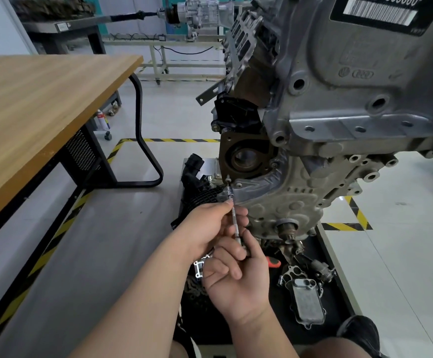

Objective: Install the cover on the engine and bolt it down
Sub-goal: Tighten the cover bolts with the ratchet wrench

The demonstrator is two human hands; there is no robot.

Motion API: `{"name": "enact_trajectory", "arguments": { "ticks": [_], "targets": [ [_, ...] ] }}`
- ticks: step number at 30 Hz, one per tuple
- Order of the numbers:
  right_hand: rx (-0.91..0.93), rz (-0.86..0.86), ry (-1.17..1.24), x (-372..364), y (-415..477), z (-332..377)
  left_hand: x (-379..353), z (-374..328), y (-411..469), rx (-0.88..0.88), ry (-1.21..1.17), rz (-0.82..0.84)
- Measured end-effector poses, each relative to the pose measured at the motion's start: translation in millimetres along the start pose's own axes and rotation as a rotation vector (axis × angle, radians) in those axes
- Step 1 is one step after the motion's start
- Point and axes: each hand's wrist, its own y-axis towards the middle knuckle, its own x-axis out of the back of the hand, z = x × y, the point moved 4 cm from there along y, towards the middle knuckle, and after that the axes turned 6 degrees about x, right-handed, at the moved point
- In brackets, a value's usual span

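Note:
The grey engine (352, 104) hangs on a stand at the right, with the ribbed metal cover (282, 202) seated low on its front. A thin metal driver (234, 215) points up and left at a bolt (227, 180) on the cover's upper left edge. My left hand (205, 228) pinches the driver's shaft near its tip. Below it, my right hand (238, 275) grips the lower end of the driver, which is hidden in the fingers.
A wooden table (42, 120) with black legs stands at the left. Under the engine a black tray (339, 293) carries loose parts, among them an oil cooler (307, 303) and a red-handled tool (273, 262). Yellow-black floor tape (357, 218) marks the bay. A black shoe (362, 334) shows bottom right.

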Motion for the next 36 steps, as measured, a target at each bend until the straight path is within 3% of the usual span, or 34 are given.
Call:
{"name": "enact_trajectory", "arguments": {
  "ticks": [5,9,13,17,19,20,22,26,28,31,36],
  "targets": [
    [0.002,-0.049,-0.076,5.2,2.5,0.2,1.4,3.1,1.8,-0.058,0.003,-0.016],
    [0.121,-0.160,-0.373,10.1,2.1,2.3,4.4,2.2,2.2,-0.093,0.075,-0.051],
    [0.357,-0.315,-0.936,13.9,-2.7,11.4,8.3,2.3,1.8,-0.090,0.101,-0.073],
    [0.526,-0.245,-1.657,-0.5,-4.6,23.3,7.9,1.4,1.8,-0.077,0.029,-0.055],
    [0.577,-0.233,-1.812,-4.2,-5.1,26.2,7.0,1.1,1.7,-0.082,0.042,-0.050],
    [0.589,-0.237,-1.800,-4.9,-5.4,26.0,6.4,1.0,1.4,-0.082,0.046,-0.045],
    [0.554,-0.255,-1.534,-3.7,-5.7,21.8,4.5,0.6,0.2,-0.075,0.050,-0.037],
    [0.180,-0.185,-0.541,2.3,-0.5,0.1,3.6,-1.3,-3.2,-0.051,0.033,-0.023],
    [0.064,-0.095,-0.214,-0.2,0.5,-4.8,1.6,-0.4,-4.9,-0.028,0.051,0.013],
    [0.016,-0.036,-0.095,-2.0,-0.4,-4.1,-0.6,1.4,-5.9,-0.020,0.050,0.011],
    [0.051,-0.131,-0.254,1.4,-6.1,-4.6,0.0,-0.1,-4.0,-0.100,0.064,-0.008]
  ]
}}
